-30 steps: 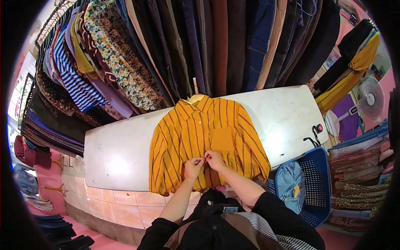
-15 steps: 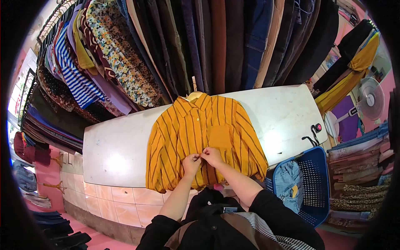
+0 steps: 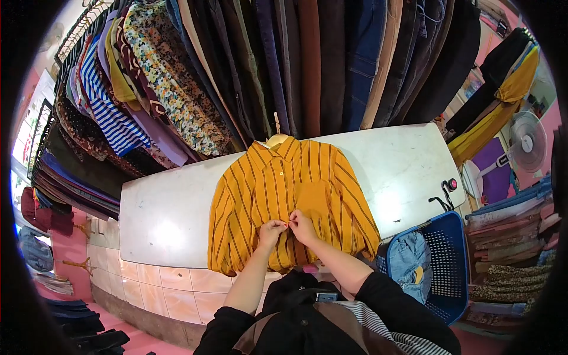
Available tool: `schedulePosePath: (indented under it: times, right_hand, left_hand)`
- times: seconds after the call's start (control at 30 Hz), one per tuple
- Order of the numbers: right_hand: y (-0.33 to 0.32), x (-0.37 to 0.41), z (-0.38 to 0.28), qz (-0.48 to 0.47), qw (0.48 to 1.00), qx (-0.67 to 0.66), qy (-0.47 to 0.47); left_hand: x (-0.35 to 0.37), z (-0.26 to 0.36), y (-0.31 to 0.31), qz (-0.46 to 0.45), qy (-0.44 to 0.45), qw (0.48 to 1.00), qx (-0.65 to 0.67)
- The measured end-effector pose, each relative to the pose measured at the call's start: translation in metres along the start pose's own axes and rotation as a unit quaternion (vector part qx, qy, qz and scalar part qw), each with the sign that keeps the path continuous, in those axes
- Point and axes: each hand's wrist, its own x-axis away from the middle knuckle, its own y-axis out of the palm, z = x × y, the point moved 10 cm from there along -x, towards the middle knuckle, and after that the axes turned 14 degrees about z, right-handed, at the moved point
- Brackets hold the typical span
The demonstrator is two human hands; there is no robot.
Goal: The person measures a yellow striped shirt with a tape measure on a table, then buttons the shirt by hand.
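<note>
A mustard shirt with dark stripes [image 3: 248, 189] lies front up on a white tabletop [image 3: 165, 207], with a wooden hanger [image 3: 276, 140] in its collar. My left hand [image 3: 272, 232] pinches the shirt's front placket below the chest pocket. Right beside it, my right hand [image 3: 301, 227] pinches the same placket, its fingertips close to those of my left. Whatever small part of the placket lies between the fingertips is hidden. The shirt's lower hem hangs over the near table edge.
Behind the table hang many trousers [image 3: 310, 65], with patterned tops [image 3: 165, 77] at the left. A blue basket [image 3: 452, 260] holding denim [image 3: 408, 266] stands at the right, near a black cord [image 3: 441, 201]. A fan [image 3: 526, 142] and stacked clothes [image 3: 509, 236] are further right.
Both hands remain at the placket, with slightly shifted fingers; the right hand's fingers are more upright. The view has shifted slightly.
</note>
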Motion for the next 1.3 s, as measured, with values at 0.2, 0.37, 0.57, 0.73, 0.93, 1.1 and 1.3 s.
schedulePosePath:
  times: [0.2,0.37,0.57,0.73,0.93,1.1,1.3]
  right_hand:
    - [-0.037,0.015,-0.021,0.048,0.987,0.116,-0.098]
    - [-0.092,0.035,-0.011,0.052,0.903,0.392,-0.167]
    - [-0.095,0.004,0.001,0.019,0.881,0.435,-0.185]
    - [-0.087,-0.043,0.004,0.025,0.883,0.427,-0.191]
    - [-0.074,-0.09,0.01,0.015,0.92,0.363,-0.15]
    - [-0.076,-0.085,-0.019,0.044,0.882,0.435,-0.174]
    - [-0.029,-0.007,-0.046,-0.016,0.981,0.111,-0.16]
  left_hand:
    - [0.048,0.067,-0.021,0.065,0.239,0.92,-0.303]
    - [0.09,0.068,-0.048,0.116,0.263,0.786,-0.547]
    - [0.052,0.052,-0.052,0.098,0.262,0.751,-0.598]
    - [0.003,0.074,-0.041,0.086,0.22,0.779,-0.581]
    - [-0.048,0.09,-0.027,0.074,0.197,0.778,-0.592]
    - [-0.031,0.116,-0.023,0.126,0.293,0.789,-0.525]
    - [0.041,0.096,0.01,0.023,0.32,0.883,-0.342]
